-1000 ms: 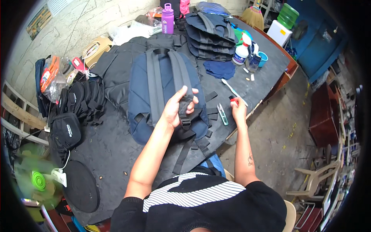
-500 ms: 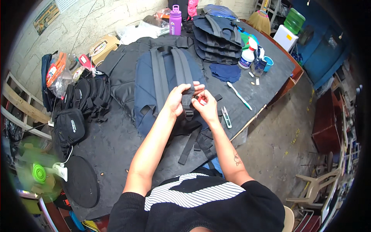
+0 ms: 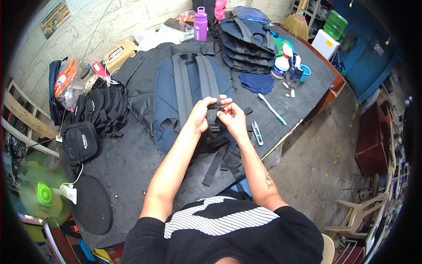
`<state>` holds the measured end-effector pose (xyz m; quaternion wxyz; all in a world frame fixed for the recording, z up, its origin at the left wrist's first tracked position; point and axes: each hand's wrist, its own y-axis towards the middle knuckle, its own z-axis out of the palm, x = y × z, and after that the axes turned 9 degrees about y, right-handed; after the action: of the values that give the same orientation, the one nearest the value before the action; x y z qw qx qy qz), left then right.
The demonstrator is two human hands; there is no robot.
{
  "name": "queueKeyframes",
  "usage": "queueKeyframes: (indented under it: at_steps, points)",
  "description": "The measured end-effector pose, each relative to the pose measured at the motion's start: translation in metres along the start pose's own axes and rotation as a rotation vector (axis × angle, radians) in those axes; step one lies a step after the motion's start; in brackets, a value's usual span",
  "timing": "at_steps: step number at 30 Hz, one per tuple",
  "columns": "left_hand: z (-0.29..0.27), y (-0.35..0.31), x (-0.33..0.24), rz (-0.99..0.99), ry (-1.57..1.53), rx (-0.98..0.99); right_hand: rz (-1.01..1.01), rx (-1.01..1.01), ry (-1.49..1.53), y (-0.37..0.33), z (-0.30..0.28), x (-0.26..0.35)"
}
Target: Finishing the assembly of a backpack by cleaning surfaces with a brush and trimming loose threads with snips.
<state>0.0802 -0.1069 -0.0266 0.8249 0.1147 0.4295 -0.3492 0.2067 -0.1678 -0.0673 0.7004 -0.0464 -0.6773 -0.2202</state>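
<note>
A navy backpack [image 3: 176, 101] lies back-side up on the dark worktable [image 3: 132, 167], its grey shoulder straps [image 3: 206, 79] running toward me. My left hand [image 3: 203, 113] pinches the lower end of the right strap by its black buckle [image 3: 213, 128]. My right hand [image 3: 234, 119] is closed beside it, holding a small red object [image 3: 225, 111] at the strap end. Small thread snips [image 3: 257, 133] lie on the table just right of my right hand.
Several folded navy backpacks [image 3: 246, 44] are piled at the far side, with a purple bottle [image 3: 200, 18], spray bottle [image 3: 281, 64] and toothbrush [image 3: 271, 108]. Black pouches [image 3: 94, 114] lie at the left. A green fan [image 3: 39, 193] stands at lower left; the table edge [image 3: 299, 125] is on the right.
My right hand came in from the table's right side, where it was by the snips, and joined my left hand at the strap buckle. The left hand has stayed on the strap.
</note>
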Motion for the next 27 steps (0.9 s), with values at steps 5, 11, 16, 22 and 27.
queueKeyframes:
  at_steps: [5,11,16,22,27]
  points:
    - [0.002,-0.005,0.001,0.031,-0.013,-0.043,0.012,0.022,-0.001,-0.003,0.001,0.001]
    - [-0.023,-0.025,-0.007,0.587,0.925,-0.784,0.026,-0.084,0.172,-0.004,-0.023,0.008]
    - [-0.072,-0.053,0.019,0.258,1.455,-0.954,0.004,-0.096,0.293,-0.014,-0.021,0.026]
    - [-0.053,-0.064,-0.001,-0.187,0.333,-0.146,0.107,0.12,0.127,-0.038,0.018,0.002]
    - [-0.015,-0.071,0.009,0.265,-0.116,0.09,0.135,0.124,0.248,-0.047,0.024,0.003]
